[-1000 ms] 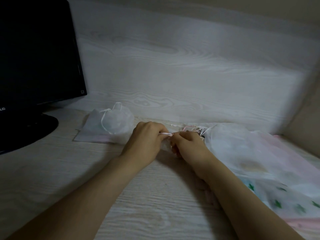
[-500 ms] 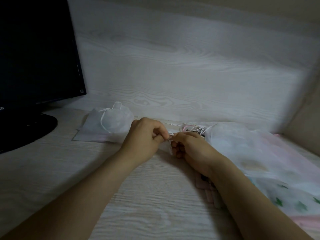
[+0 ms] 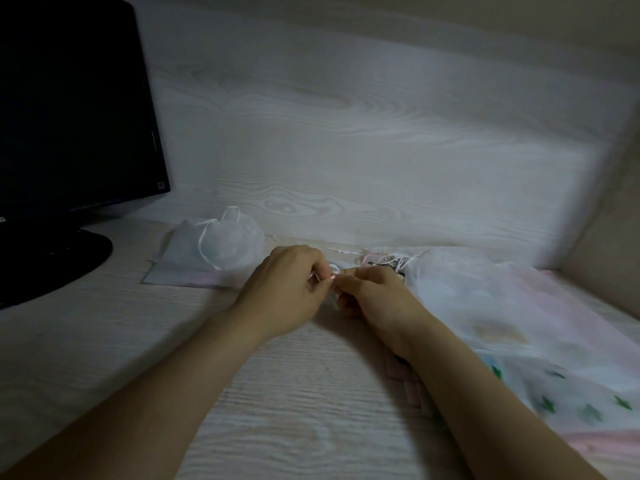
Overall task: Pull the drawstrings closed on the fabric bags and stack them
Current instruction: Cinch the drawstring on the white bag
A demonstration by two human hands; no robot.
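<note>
Far left, a black flat-screen monitor (image 3: 69, 98) stands on its round black base (image 3: 52, 261) at the edge of the pale wood-grain desk (image 3: 277, 427). Just right of that base there's a small sheer white drawstring bag (image 3: 228, 247), mouth gathered shut, cord looped over the top. It's lying on a flat pale layer of fabric (image 3: 180, 275), close to the wood-grain back panel (image 3: 381, 133).

Now to the middle, and here's your left hand (image 3: 287, 289): fingers curled in, thumb and fingertips pinching a thin white drawstring (image 3: 333, 270). Right against it comes your right hand (image 3: 374, 296), also curled, pinching the same cord from the other side. The two hands are practically touching, knuckles up, low over the desk in front of the back panel. A scrap of sheer white fabric (image 3: 334, 299) shows in the gap under the pinch; the rest of that bag is hidden behind your fingers, so how far its mouth is drawn I cannot tell.

Moving right, just beyond your right hand, a tangle of loose white strings (image 3: 398, 266) marks the near end of a heap of sheer white and pink fabric bags (image 3: 502, 323). The heap spreads along the desk to the right edge, with green star prints (image 3: 588, 410) showing through. Your right forearm lies beside it.
</note>
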